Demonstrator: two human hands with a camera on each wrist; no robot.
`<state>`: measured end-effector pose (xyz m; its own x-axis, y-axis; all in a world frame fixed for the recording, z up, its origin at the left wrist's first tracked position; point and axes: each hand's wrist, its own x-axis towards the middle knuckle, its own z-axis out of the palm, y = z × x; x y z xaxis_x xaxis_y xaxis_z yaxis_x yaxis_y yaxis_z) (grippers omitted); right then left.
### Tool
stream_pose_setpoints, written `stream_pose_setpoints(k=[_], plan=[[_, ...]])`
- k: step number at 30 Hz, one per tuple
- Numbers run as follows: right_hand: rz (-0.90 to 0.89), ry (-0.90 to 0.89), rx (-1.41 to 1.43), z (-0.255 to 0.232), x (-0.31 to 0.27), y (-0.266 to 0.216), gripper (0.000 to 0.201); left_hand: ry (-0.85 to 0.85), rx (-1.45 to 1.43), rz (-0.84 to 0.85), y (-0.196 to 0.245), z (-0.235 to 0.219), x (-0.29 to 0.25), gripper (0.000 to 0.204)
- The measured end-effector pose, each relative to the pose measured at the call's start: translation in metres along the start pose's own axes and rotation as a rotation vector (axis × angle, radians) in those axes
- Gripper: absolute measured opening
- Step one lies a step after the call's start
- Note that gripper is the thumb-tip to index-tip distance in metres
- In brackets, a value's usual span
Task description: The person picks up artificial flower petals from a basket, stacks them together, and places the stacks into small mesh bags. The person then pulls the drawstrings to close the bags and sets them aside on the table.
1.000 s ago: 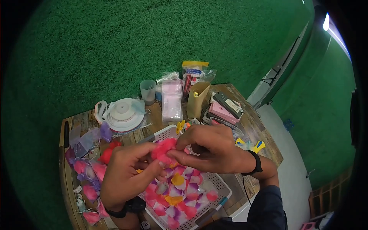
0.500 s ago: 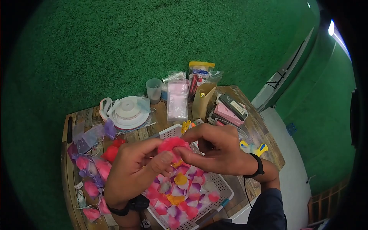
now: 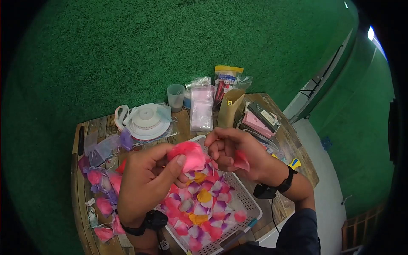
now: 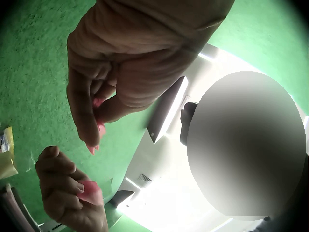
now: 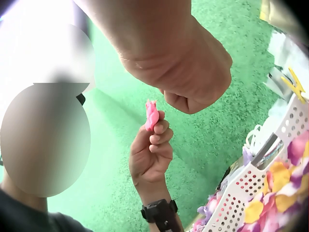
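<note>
Fingers of the left hand pinch a pink petal bundle, while those of the right hand curl over a single pink petal.
The bundle is held up above the near-left part of a white perforated basket, its layers pressed between thumb and fingers; the single petal lies against the right palm, just beside the bundle but apart from it. Loose petals in pink, purple-white and yellow fill the basket, which stands on a wooden surface. Small tied pouches lie to the left; behind stand a ribbon roll, a frosted cup and a brown paper bag.
</note>
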<state>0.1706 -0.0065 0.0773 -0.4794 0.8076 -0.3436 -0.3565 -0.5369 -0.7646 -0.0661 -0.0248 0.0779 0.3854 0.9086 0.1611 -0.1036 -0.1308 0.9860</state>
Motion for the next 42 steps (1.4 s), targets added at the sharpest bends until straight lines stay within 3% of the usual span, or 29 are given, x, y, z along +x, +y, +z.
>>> stream_pose_setpoints(k=[4,7,9,13,16,18,19,21,24,31,36,42], plan=[[0.063,0.157,0.112,-0.004,0.010,0.008,0.034,0.087,0.067,0.011,-0.003,0.005,0.002,0.014],[-0.069,0.060,0.149,-0.004,0.012,0.013,0.031,0.138,0.242,0.017,-0.015,0.006,0.008,0.015],[-0.171,0.212,0.141,0.013,0.008,0.009,0.031,0.120,0.252,0.013,-0.018,0.007,0.011,0.015],[-0.190,0.172,0.186,0.015,0.003,0.006,0.030,0.082,0.241,-0.020,-0.013,0.009,0.010,0.015],[-0.312,0.161,0.174,0.016,0.004,0.009,0.031,0.070,0.176,-0.037,-0.019,0.021,0.010,0.017],[-0.568,0.188,-0.012,0.021,0.005,0.009,0.034,-0.024,0.245,-0.002,-0.030,0.026,0.016,0.018],[-0.572,0.187,-0.013,0.023,0.006,0.010,0.034,-0.114,0.310,0.036,-0.034,0.029,0.019,0.019],[-0.828,0.135,-0.241,0.028,0.004,0.011,0.042,-0.103,0.257,0.016,-0.035,0.035,0.018,0.019],[-0.831,0.053,-0.353,0.033,0.000,0.006,0.052,-0.154,0.227,-0.026,-0.032,0.033,0.018,0.019],[-0.790,-0.077,-0.327,0.027,0.005,0.012,0.062,-0.290,-0.003,-0.180,-0.021,0.028,0.016,0.020],[-0.879,0.092,-0.455,0.023,0.019,0.013,0.062,-0.312,-0.023,-0.187,-0.029,0.030,0.021,0.021],[-0.796,0.218,-0.510,0.019,0.015,0.007,0.047,-0.177,-0.072,-0.129,-0.024,0.018,0.023,0.021]])
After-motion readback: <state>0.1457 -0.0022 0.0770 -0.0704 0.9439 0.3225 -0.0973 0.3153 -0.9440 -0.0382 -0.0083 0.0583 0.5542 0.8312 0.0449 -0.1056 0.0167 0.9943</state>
